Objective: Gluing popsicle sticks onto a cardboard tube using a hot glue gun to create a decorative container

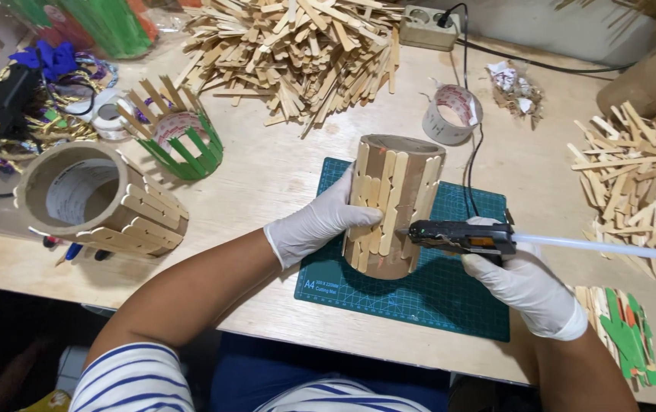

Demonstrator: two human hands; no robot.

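Pale wooden worktable (282, 172), dark floor (8, 336)

Bright even overhead light, soft short shadows, sharp focus, slight wide-angle bending at edges.
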